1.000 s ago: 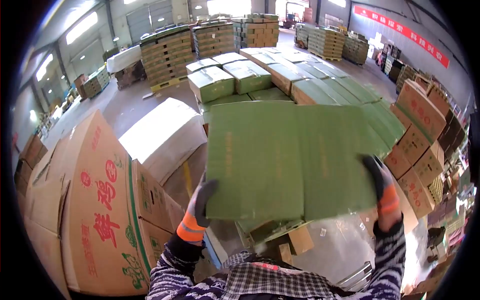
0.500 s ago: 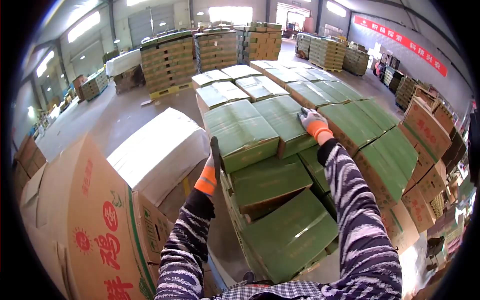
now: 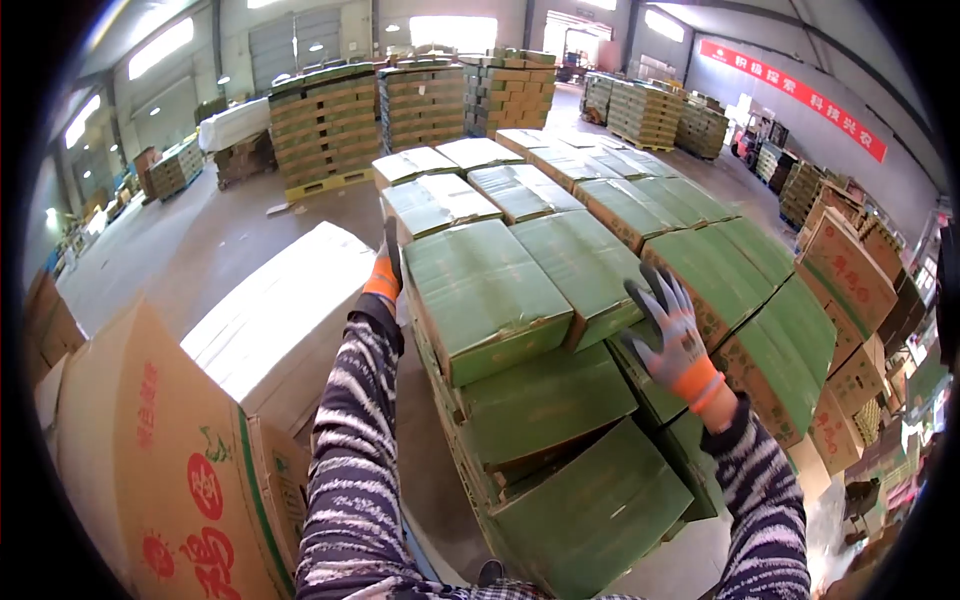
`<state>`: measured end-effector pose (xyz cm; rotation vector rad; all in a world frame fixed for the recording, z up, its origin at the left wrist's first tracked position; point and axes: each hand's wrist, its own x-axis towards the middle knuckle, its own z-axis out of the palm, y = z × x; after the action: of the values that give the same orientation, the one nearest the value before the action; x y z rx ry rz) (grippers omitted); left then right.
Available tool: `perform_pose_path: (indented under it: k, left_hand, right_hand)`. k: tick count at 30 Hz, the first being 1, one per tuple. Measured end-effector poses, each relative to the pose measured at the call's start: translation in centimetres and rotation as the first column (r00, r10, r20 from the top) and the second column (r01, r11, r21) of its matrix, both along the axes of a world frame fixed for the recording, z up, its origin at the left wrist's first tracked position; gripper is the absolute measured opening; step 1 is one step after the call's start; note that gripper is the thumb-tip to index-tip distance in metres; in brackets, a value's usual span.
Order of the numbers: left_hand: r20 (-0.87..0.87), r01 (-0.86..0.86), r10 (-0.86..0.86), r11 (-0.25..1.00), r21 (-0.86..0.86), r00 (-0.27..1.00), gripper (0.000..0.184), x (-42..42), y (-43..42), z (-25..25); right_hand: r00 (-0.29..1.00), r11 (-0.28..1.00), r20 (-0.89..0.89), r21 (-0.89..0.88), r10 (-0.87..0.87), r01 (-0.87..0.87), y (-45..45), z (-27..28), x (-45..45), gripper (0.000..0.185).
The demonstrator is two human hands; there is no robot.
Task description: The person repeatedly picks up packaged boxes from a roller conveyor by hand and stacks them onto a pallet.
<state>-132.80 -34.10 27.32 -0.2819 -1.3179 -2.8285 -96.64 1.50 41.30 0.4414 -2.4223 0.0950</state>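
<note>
Closed green-topped cardboard boxes are stacked in rows in front of me. My left hand, in a grey glove with an orange cuff, lies flat with fingers straight along the left side of the stack. It is beside the near left box and the box behind it; whether it touches them I cannot tell. My right hand, gloved alike, has its fingers spread and holds nothing. It hovers by the near end of the second box. Lower boxes sit nearer, one of them tilted.
A big brown carton with red lettering stands close on my left, a white-wrapped stack beyond it. Brown cartons pile up at right. Loaded pallets stand farther back, and a red banner hangs on the wall.
My right hand has come off the second box, moved right and towards me, and spread its fingers. My left hand has slid forward along the stack's left side. The view has shifted slightly.
</note>
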Motion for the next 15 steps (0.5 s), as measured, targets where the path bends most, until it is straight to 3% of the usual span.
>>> perform_pose_path:
  k: [2, 4, 8, 11, 13, 15]
  left_hand:
    - [0.134, 0.112, -0.105, 0.993, -0.042, 0.985, 0.048, -3.2, 1.2, -0.3]
    - [0.208, 0.163, -0.153, 0.986, -0.034, 0.966, 0.042, 0.2, 1.7, 2.6]
    - [0.089, 0.187, -0.176, 0.972, -0.143, 0.980, 0.043, -4.5, -0.9, -1.9]
    - [-0.049, -0.091, 0.089, 0.995, -0.044, 0.995, 0.047, 1.8, -0.5, -2.7]
    - [-0.122, -0.223, 0.200, 0.950, -0.219, 0.972, 0.052, 9.4, 0.1, -3.5]
    - [-0.220, -0.188, 0.111, 0.911, -0.368, 0.969, 0.059, 15.1, 1.4, -4.6]
  right_hand:
    - [0.998, 1.000, 0.067, -0.012, 0.008, -0.007, 0.7, 0.9, 3.0, 0.064]
    - [0.984, 0.996, 0.179, -0.091, -0.002, 0.019, 1.9, 0.8, 5.8, 0.067]
    - [0.963, 0.967, 0.260, -0.221, -0.065, 0.125, 3.7, -1.1, 9.5, 0.068]
    - [0.975, 0.975, 0.220, -0.207, -0.029, 0.076, 3.1, -1.1, 12.6, 0.068]
    - [0.962, 0.977, 0.273, -0.208, 0.002, 0.057, 1.5, -1.4, 15.5, 0.070]
    - [0.928, 0.981, 0.370, -0.192, 0.040, 0.034, 0.1, -1.9, 17.6, 0.074]
